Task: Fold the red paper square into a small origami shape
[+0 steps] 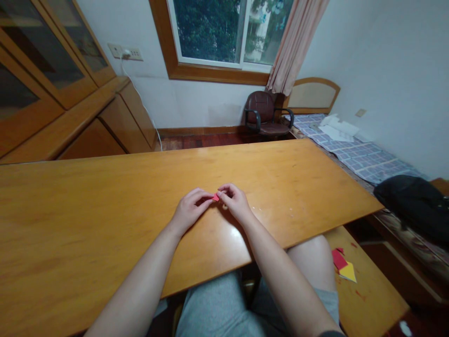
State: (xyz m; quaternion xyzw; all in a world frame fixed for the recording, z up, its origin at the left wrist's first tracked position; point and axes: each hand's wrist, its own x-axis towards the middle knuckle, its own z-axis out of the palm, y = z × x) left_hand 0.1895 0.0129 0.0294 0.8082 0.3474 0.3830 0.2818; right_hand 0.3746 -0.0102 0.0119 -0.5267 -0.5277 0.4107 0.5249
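A small piece of red paper [215, 197] is pinched between my two hands, just over the wooden table [105, 201]. My left hand [192, 208] has its thumb and fingertips closed on the paper's left side. From the right, my right hand [234, 201] grips the other side between thumb and forefinger. Fingertips cover much of the paper, so its full shape is hidden; the visible part looks folded, with a pointed edge.
On a wooden bench [372, 299] to my right lie red paper [338, 259] and yellow paper [348, 272]. Beyond the table stand a brown armchair [261, 110] and a bed [365, 150] with a black bag [414, 206]. A wooden cabinet [101, 131] stands at the left.
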